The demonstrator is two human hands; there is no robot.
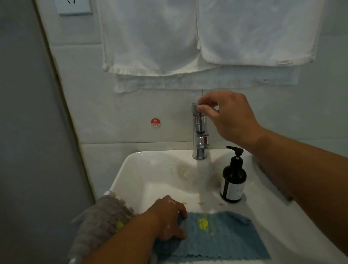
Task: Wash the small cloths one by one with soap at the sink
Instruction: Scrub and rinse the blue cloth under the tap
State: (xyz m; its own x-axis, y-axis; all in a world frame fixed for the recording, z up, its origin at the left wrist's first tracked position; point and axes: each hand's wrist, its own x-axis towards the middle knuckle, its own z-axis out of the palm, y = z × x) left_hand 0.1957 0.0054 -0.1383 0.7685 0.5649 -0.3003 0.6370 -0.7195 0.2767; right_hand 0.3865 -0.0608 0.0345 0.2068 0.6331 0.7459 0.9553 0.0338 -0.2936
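Now R hand (228,114) pinches chrome tap handle (197,106), L hand (169,218) grips stained blue cloth (216,239) in white sink (130,173); next wet it, then soap.

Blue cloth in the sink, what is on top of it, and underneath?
On the blue cloth sits a yellow blob, and the left hand grips its left edge. Beneath, only the white sink shows around it; whatever it covers is hidden.
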